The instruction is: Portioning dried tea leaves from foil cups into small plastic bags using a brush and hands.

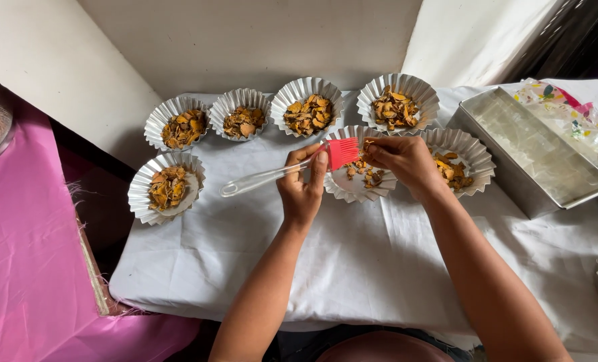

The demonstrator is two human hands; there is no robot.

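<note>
A red-bristled brush (292, 169) is gripped by the left hand (303, 184) above the half-filled fluted mould (352, 191) at the surface's (352, 261) centre, chips are pinched by the right hand (403, 161), while six moulds (9 to 3 o'clock) look filled.

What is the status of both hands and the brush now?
Left hand grips red brush by its clear handle. Right hand pinches bristles over fluted cup. Nothing blocking.
</note>
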